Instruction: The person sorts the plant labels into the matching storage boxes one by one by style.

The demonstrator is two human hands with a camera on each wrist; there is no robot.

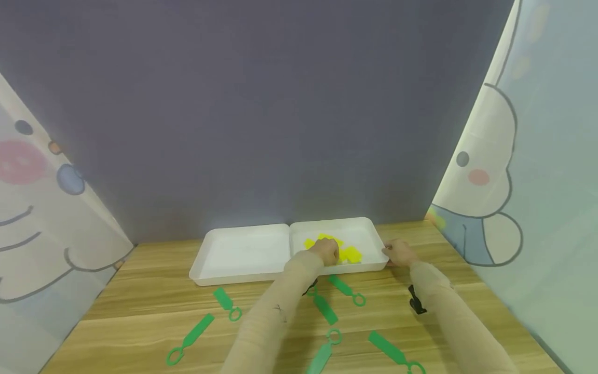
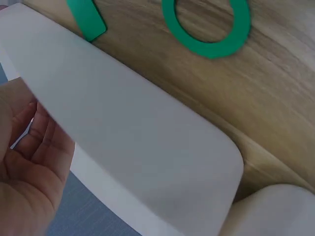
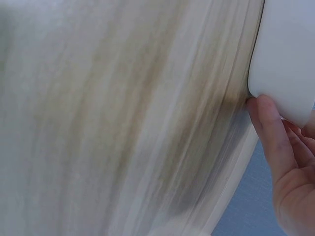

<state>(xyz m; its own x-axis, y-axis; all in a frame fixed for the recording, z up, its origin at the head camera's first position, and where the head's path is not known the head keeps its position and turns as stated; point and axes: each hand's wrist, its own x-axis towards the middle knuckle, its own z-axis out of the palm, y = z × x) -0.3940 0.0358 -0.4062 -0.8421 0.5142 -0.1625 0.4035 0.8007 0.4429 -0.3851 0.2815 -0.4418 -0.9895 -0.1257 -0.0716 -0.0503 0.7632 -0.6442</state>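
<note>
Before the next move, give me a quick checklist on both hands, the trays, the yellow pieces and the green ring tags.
1. Right hand on the right-hand white tray: ok, gripping its right end.
2. Left hand inside that tray: ok, among the yellow pieces.
3. Yellow piece in the left hand's grasp: cannot tell, fingertips hidden.
4. Left-hand white tray beside the other: ok.
5. Visible green ring tags outside both trays: ok, on the wooden table.
</note>
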